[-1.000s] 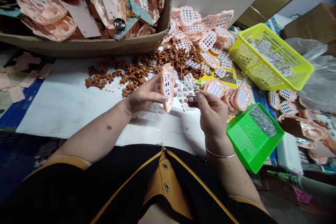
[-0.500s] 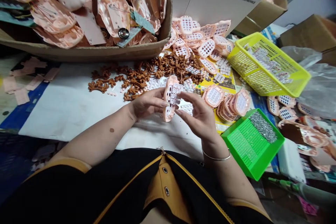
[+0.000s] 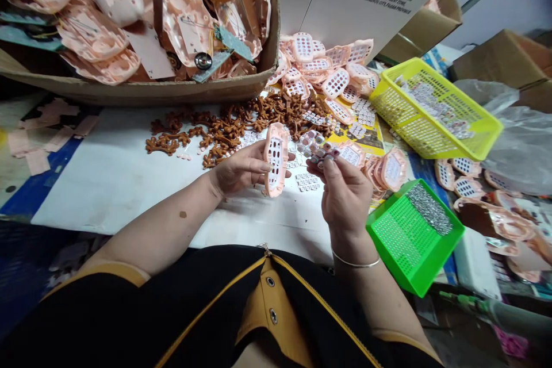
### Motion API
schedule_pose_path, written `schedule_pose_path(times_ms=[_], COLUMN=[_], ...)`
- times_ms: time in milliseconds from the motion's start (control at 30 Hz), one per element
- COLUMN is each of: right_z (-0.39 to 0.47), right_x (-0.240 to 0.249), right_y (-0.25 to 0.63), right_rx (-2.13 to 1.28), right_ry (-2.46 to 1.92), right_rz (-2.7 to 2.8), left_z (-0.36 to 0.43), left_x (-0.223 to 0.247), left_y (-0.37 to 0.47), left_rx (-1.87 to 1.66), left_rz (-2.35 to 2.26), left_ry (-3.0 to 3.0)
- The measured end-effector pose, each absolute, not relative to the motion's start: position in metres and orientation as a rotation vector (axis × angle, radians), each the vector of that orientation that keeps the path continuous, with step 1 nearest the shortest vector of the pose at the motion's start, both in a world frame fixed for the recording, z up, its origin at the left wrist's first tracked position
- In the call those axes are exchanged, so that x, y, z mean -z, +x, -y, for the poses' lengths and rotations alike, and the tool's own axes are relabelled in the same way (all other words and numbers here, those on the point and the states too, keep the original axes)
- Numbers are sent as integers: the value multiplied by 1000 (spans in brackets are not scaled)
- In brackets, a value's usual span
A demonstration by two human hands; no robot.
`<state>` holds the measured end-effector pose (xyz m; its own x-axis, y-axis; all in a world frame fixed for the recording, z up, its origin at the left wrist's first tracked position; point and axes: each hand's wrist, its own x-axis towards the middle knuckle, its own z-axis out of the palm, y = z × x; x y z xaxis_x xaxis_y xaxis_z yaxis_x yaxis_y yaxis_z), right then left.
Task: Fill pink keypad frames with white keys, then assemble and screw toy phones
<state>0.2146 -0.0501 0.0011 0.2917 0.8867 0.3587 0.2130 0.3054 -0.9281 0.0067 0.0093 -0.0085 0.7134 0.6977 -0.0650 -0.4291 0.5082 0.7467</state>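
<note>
My left hand (image 3: pixel 241 169) grips a pink plastic shell (image 3: pixel 276 161) with rows of holes, its hollow side turned partly toward me. Apart from it on the right, my right hand (image 3: pixel 347 195) pinches a pale keypad sheet (image 3: pixel 317 146) of small joined buttons between thumb and fingers. More keypad sheets (image 3: pixel 308 182) lie on the white table surface (image 3: pixel 107 172) beneath the hands. Just beyond the right hand are stacked pink shells (image 3: pixel 392 169) with keypads seated in them.
Brown bone-shaped parts (image 3: pixel 233 121) lie heaped ahead, with loose pink shells (image 3: pixel 336 83) behind. A cardboard box (image 3: pixel 172 92) of shells and circuit boards stands back left. Right are a yellow basket (image 3: pixel 435 135) of keypads and a green basket (image 3: pixel 397 241) holding screws.
My right hand has drawn the keypad sheet away from the shell to the right and turned its wrist. My left hand still holds the shell, now tilted slightly differently.
</note>
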Motion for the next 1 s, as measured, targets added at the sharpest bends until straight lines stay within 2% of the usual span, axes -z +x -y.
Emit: schedule_pose_path(times_ms=[100, 200, 267, 433, 567, 1000], right_z=[45, 47, 52, 58, 56, 57], right_x=[-4, -5, -4, -5, -9, -16], right_y=[214, 212, 210, 204, 200, 201], right_rx=[-946, -950, -767, 73, 345, 116], right_ry=[-1114, -1118, -1188, -1063, -933, -949], right_rz=[961, 987, 1152, 1903, 2154, 2371], left_z=[-8, -7, -7, -6, -5, -9], left_x=[6, 5, 6, 9, 7, 10], left_y=[7, 8, 8, 9, 8, 7], left_rx=[-703, -687, -684, -714, -715, -783], left_rz=[-371, -357, -352, -324, -336, -296], left_ry=[778, 772, 765, 753, 748, 833])
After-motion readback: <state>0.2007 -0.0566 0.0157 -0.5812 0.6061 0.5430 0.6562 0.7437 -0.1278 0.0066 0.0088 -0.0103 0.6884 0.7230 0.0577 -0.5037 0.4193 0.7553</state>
